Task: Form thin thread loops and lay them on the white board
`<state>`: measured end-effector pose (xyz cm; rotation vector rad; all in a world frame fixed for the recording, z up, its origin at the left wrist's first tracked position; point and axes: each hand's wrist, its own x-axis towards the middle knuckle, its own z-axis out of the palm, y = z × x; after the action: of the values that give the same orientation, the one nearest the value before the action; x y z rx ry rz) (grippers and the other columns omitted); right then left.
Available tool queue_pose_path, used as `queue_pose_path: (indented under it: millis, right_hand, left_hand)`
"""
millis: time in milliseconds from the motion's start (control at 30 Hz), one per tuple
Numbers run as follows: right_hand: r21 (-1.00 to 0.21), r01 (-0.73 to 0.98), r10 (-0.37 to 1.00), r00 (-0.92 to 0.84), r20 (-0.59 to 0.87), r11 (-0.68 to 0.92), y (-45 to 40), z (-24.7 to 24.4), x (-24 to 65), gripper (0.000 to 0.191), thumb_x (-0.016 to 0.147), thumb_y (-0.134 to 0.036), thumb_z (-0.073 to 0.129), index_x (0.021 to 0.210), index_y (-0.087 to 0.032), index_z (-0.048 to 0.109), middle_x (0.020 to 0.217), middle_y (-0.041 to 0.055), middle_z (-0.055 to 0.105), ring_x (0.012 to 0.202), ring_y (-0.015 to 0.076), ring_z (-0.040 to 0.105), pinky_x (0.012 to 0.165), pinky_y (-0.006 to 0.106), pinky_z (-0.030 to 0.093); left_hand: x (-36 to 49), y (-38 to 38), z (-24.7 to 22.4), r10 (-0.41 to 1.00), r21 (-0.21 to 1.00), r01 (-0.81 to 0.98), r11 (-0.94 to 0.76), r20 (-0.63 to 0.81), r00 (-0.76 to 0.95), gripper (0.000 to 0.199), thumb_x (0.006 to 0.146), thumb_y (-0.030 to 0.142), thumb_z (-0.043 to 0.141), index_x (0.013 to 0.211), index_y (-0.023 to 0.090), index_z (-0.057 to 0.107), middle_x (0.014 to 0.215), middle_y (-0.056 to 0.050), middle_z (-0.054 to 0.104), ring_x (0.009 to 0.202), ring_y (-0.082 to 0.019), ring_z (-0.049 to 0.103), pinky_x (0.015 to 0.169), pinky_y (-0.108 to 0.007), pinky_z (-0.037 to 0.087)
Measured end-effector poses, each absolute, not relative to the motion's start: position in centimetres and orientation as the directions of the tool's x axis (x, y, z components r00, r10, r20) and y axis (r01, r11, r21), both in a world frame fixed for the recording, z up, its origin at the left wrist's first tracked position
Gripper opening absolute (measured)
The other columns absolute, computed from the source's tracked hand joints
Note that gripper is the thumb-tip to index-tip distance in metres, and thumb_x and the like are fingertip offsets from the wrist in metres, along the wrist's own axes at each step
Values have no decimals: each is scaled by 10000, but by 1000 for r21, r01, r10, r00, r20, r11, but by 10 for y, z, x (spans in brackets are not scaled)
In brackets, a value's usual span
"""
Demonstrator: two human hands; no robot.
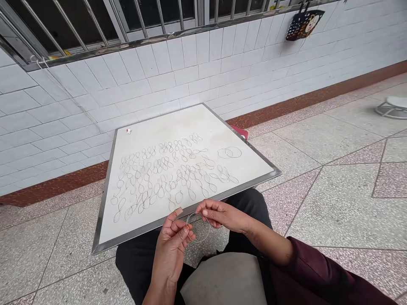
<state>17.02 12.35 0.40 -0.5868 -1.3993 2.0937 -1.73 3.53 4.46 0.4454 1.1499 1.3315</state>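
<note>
Between my two hands, just in front of the table's near edge, is a thin wire ring (209,232). My left hand (174,241) pinches its left side between thumb and fingers; a tan bandage wraps one raised fingertip. At the ring's upper right, my right hand (221,214) grips it with thumb and forefinger. Rows of thin wire loops twisted into figure-eights (149,199) lie on the white table (178,118) beyond my hands. Two overlapping plain wire rings (229,152) rest apart from them, towards the right.
A small white and red item (129,131) sits at the table's far left corner. Behind stands a white tiled wall (178,72) with a barred window. A dark patterned basket (303,25) hangs at the upper right. A white stool (396,103) stands on the floor at far right.
</note>
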Motion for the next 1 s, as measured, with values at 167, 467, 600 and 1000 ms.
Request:
queue_pose_path:
  millis: [167, 467, 600, 1000]
  right_hand:
    - [-805, -240, 511, -855, -90, -543, 122, -5, 172, 365, 867, -474, 730, 1018, -145, 682, 757, -27, 547, 522, 36, 406, 460, 168, 280]
    - [-695, -438, 547, -834, 77, -570, 113, -14, 159, 485, 751, -447, 844, 1131, -223, 642, 1080, 33, 605, 564, 34, 329, 499, 167, 276]
    - [-727, -458, 503, -845, 179, -512, 111, -13, 155, 642, 795, -505, 783, 1344, -276, 540, 1355, 93, 512, 589, 36, 378, 516, 169, 349]
    - [-780, -550, 558, -763, 325, -298, 110, -20, 152, 625, 859, -567, 701, 1360, -225, 549, 1162, 80, 602, 555, 25, 463, 500, 164, 410]
  left_hand:
    - [-19, 37, 43, 913, 823, -511, 250, -376, -158, 624, 670, 197, 866, 1236, 193, 603, 759, 24, 659, 685, -134, 646, 714, -285, 540]
    - [-15, 35, 44, 929, 902, -371, 222, -311, -200, 608, 695, 287, 850, 1236, 199, 589, 701, 34, 648, 644, -158, 642, 674, -293, 501]
    - [-12, 34, 45, 938, 915, -325, 240, -305, -164, 631, 737, 285, 819, 1294, 210, 532, 668, 48, 631, 646, -162, 631, 692, -306, 489]
    - [-3, 34, 55, 926, 899, -312, 308, -358, -120, 669, 713, 278, 818, 1307, 204, 518, 659, 63, 619, 608, -157, 639, 680, -312, 506]
